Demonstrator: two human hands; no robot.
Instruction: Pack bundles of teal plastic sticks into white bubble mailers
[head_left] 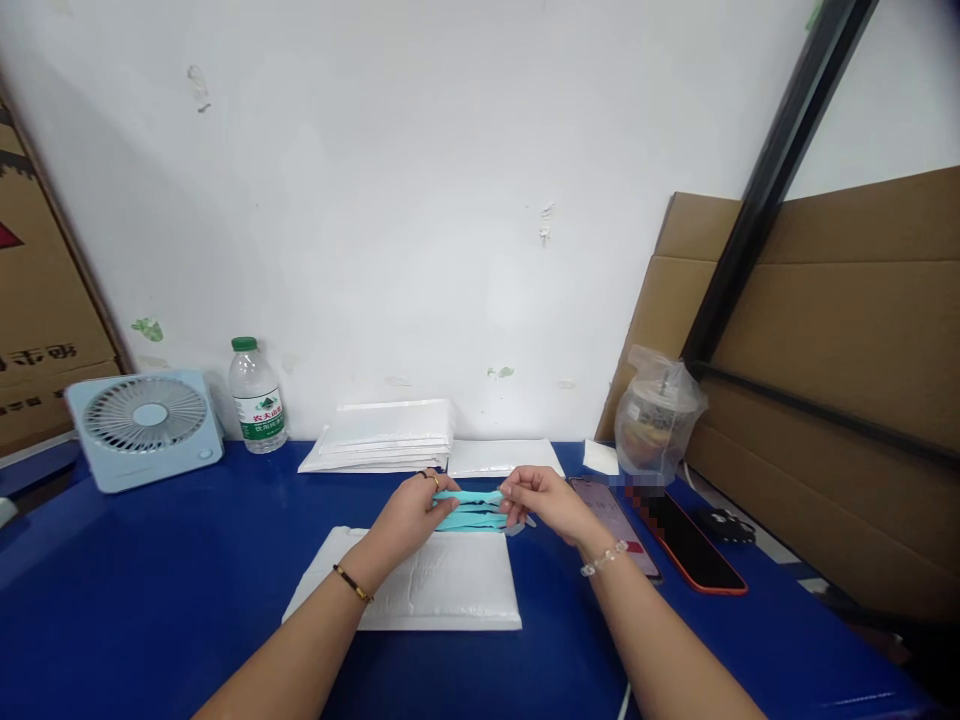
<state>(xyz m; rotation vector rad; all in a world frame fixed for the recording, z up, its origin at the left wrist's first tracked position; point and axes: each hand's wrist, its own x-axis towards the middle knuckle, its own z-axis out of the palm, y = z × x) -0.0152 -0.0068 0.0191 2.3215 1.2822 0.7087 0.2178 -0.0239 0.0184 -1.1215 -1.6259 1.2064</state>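
Note:
Several thin turquoise strips (pixel 472 521) are stretched between my two hands, above the far edge of a white padded mailer (pixel 442 590). My left hand (pixel 411 508) pinches their left ends between thumb and fingers. At the other end, my right hand (pixel 541 500) grips the strips with bent fingers, and a pale, translucent end sticks out below them. The mailer lies flat on the blue table (pixel 187 590), partly covered by my left wrist. Whether the strips are separate pieces or one folded length, I cannot tell.
Behind my hands are a stack of white mailers (pixel 382 435) and a single mailer (pixel 506 458). A blue fan (pixel 146 425) and water bottle (pixel 257 398) stand at left. On the right are two phones (pixel 619 525), a bagged cup (pixel 656 415) and cardboard (pixel 840 400).

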